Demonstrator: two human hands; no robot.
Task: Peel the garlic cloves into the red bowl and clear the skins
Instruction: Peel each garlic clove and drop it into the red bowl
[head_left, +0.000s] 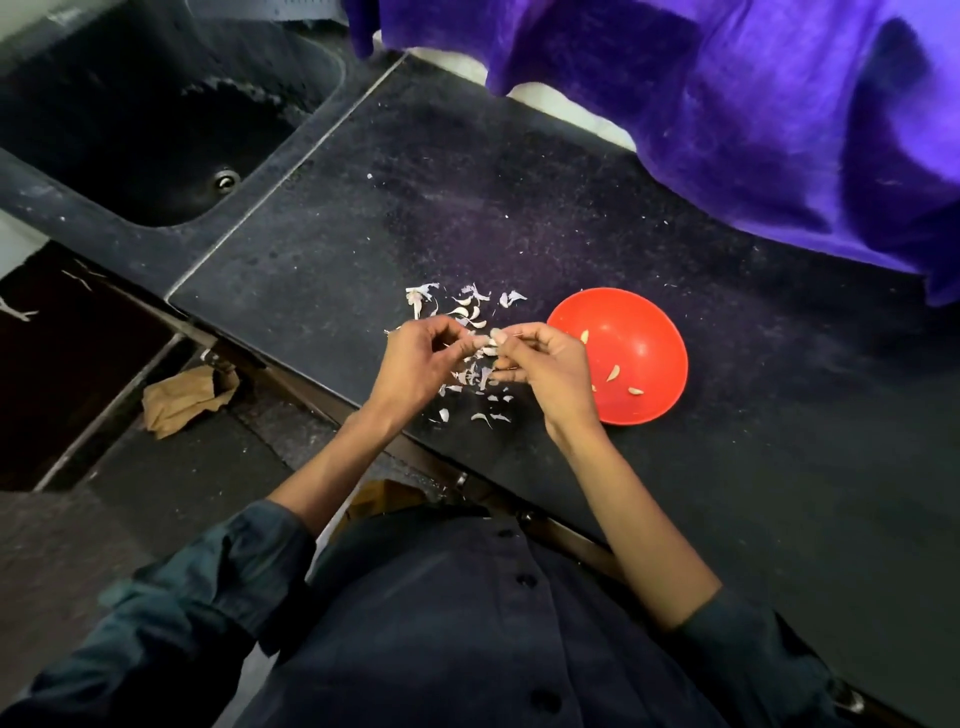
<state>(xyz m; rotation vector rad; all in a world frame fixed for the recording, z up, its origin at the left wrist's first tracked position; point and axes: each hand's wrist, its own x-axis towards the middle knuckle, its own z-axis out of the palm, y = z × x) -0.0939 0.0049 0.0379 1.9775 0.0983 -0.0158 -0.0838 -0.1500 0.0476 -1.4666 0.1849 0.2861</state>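
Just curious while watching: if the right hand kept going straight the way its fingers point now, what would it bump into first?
The right hand points left toward the left hand, so it would likely meet the garlic clove pinched between them, then the left fingertips. Depth is hard to judge.

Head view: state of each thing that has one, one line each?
Red plastic bowl: upright on the black countertop, a few peeled cloves inside.
Garlic clove: pinched between both hands, being peeled.
Left hand: fingers curled, pinching the clove.
Right hand: fingers curled, pinching the clove.
White garlic skins: scattered on the countertop, not cleared.
Black sink: looks empty.
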